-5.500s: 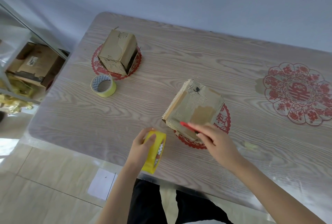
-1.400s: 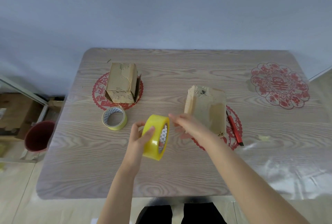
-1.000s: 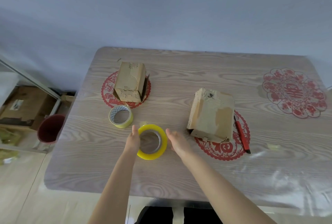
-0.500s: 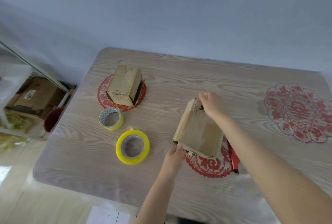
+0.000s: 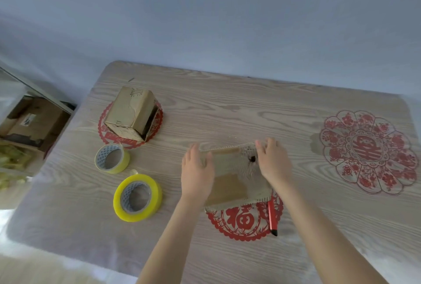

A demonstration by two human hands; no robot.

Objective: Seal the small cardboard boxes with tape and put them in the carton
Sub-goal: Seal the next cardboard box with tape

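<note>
Cardboard on this box looks thin and pretty beat up. There's a torn patch with the ribbing showing and a small dark hole near the right side. My guess is it's light and a bit floppy, and it'll dent if squeezed hard. It's on the table, front-middle, over the far edge of a red cutout. I can't tell if it's resting there or slightly lifted.

Best hold is probably flat palms on two opposite sides with gentle pressure, keeping off the torn face. That's roughly the pose here. The left hand lies flat on the left side with its fingers straight, pointing away. The right hand does the same on the right, fingertips up by the far corner. Neither is curled round anything, they're just pressing the box between them. Both forearms come in from the near edge, angled inward.

A red pen lies just right of the box. The yellow tape lies flat to the left, with a paler roll beyond it, then the second box. The carton sits off the table's left edge, lower down.
</note>
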